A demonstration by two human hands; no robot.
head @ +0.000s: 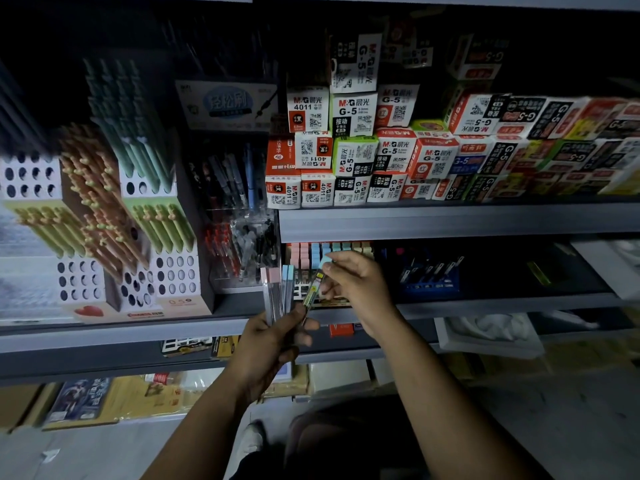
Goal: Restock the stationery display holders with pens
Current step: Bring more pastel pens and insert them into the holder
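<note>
1. Two bare hands work in front of a dim stationery shelf unit; the left hand (pixel 277 336) is closed in a grip around a small bundle of slim pens (pixel 278 292) with pink and pale blue caps, held upright.
2. The right hand (pixel 353 285) pinches a pale blue cap (pixel 326 261) between thumb and fingers, just above a yellow-green slim pack (pixel 313 289) that leans from the left hand's bundle.
3. Directly behind the right hand, a display row of pastel-capped pens (pixel 322 251) in pink, blue and cream stands on the lower shelf.
4. Upper shelf (pixel 450 220): stacked M&G refill boxes (pixel 353 150) marked G-5 and 4011.
5. Left: perforated display holders (pixel 166 271) carry tilted green, orange and yellow pens (pixel 97 199); several holes are unfilled.
6. Centre: a clear acrylic holder (pixel 242 247) contains red and black pens.
7. Lower right: a blue tray (pixel 433 278) with dark pens, blurred.
</note>
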